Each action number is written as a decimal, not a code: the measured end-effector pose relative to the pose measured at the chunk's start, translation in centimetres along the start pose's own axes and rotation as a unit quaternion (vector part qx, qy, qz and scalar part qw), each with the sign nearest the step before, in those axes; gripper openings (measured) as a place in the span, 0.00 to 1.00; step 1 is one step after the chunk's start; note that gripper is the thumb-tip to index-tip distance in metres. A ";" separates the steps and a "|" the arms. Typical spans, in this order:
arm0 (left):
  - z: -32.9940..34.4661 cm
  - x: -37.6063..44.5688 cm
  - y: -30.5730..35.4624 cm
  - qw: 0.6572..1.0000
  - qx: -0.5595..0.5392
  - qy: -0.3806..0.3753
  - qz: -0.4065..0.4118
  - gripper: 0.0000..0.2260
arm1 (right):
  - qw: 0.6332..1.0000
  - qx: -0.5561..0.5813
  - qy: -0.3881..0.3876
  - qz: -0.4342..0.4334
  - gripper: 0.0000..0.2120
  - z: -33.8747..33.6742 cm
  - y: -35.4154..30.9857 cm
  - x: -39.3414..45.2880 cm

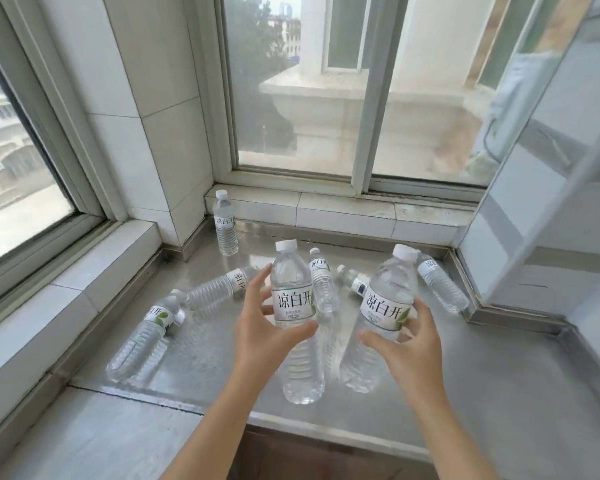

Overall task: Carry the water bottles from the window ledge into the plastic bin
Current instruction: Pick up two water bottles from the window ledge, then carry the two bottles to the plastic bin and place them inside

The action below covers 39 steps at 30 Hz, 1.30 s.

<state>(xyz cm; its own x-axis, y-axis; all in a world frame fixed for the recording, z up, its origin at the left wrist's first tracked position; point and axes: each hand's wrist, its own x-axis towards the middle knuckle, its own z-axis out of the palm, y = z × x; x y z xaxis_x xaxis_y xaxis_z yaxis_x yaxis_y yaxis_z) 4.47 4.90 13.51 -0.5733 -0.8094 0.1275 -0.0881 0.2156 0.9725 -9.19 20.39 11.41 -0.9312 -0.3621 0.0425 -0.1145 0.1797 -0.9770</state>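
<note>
Several clear water bottles with white caps and white labels are on the steel window ledge (499, 375). My left hand (267, 334) is wrapped around an upright bottle (293, 299) at its label, thumb across the front. My right hand (402, 344) grips a second, slightly tilted bottle (388, 299) the same way. Behind them, one bottle (226, 223) stands upright in the back corner. Two bottles (219, 289) (142, 337) lie on the left. A slim bottle (323, 282) shows between the held ones, and two more (352, 278) (440, 285) lie at the right. No plastic bin is in view.
Tiled sills and sliding windows (361, 98) close in the ledge at the back and left. A white frame (534, 202) stands at the right. The ledge's front edge (326, 424) is near my forearms, with dark space below it.
</note>
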 end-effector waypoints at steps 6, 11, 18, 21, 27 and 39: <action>-0.9 -4.3 2.2 0.994 0.002 -0.085 0.067 0.45 | 0.997 0.014 0.080 -0.007 0.45 -3.8 -2.8 -7.9; 0.5 -8.5 3.7 0.978 -0.010 -0.177 0.113 0.47 | 0.988 -0.007 0.156 -0.008 0.42 -7.9 -4.0 -14.1; 4.9 -15.6 7.4 0.935 -0.049 -0.314 0.157 0.46 | 0.965 -0.006 0.264 0.003 0.38 -14.9 -4.5 -22.6; 7.0 -19.5 8.8 0.912 -0.057 -0.367 0.174 0.46 | 0.950 -0.002 0.313 0.007 0.36 -18.3 -4.8 -26.9; 10.9 -29.7 11.1 0.859 -0.081 -0.468 0.191 0.45 | 0.912 0.002 0.410 0.027 0.39 -25.7 -3.9 -36.9; 14.8 -57.2 13.8 0.764 -0.102 -0.609 0.188 0.46 | 0.847 -0.022 0.528 0.056 0.38 -39.3 -0.1 -62.1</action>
<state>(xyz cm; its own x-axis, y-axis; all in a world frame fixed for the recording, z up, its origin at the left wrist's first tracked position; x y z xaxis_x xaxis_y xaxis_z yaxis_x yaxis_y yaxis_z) 23.94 62.26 16.78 -0.8702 0.4242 0.2507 0.3273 0.1172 0.9376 35.02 78.75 17.12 -0.7251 0.6750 0.1364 0.0039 0.2020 -0.9794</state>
